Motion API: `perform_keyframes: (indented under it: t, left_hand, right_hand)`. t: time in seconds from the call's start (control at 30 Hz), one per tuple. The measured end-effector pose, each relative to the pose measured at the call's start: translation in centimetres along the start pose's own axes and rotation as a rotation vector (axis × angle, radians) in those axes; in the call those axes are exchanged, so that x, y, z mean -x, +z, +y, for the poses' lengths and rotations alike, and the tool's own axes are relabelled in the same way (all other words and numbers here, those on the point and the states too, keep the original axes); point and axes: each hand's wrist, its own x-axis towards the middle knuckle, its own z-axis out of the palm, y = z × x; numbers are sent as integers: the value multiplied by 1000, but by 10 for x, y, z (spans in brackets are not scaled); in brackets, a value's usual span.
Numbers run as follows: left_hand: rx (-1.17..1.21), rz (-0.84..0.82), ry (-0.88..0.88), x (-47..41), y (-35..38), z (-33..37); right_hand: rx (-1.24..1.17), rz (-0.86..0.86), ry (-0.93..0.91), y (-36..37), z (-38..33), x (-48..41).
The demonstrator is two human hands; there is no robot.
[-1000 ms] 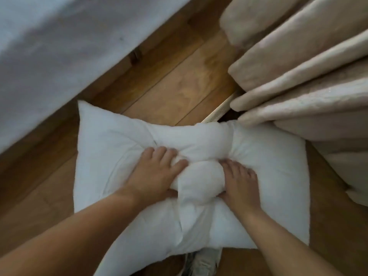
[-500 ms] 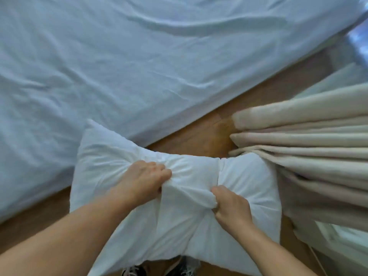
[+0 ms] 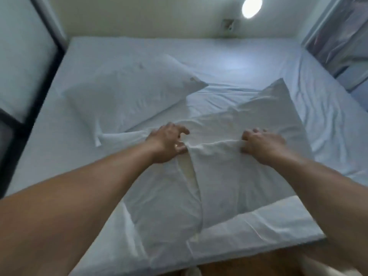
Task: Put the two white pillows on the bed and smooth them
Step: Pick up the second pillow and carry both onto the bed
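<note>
A wide bed [image 3: 229, 62] with a pale sheet fills the view. One white pillow [image 3: 129, 92] lies on it at the back left, slightly askew. The second white pillow [image 3: 229, 176] rests on the near part of the bed, one corner pointing to the back right and its case crumpled. My left hand [image 3: 167, 144] and my right hand [image 3: 262, 142] are both on its far half. A taut fold of fabric runs between them. My right hand clutches that fold; my left pinches it under the thumb, its fingers curled and lifted.
The bed's near edge meets the wooden floor [image 3: 229, 265] at the bottom, by my shoe [image 3: 192, 272]. A dark-framed panel [image 3: 49, 32] stands along the left side, a window [image 3: 342, 42] on the right. A round lamp [image 3: 252, 5] glows on the back wall.
The second pillow has gone from the floor beside the curtain up onto the bed, carried in both hands. My view has swung up over the whole bed.
</note>
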Motion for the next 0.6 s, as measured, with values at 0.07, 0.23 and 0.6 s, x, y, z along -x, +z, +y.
perform_keyframes:
  t: [0.07,0.23,0.6]
  left_hand:
    - [-142,-75,-86,-25,-1,-40]
    - [-259,-137,-299,-64,13,-142]
    - [-189,-125,-478,-93,-58,-298]
  right_hand:
    - [72,-37,11,11,-6,-47]
    - [42,-106,-235,61,-65,-128]
    - [-330,-97,-274,8,-236,-319]
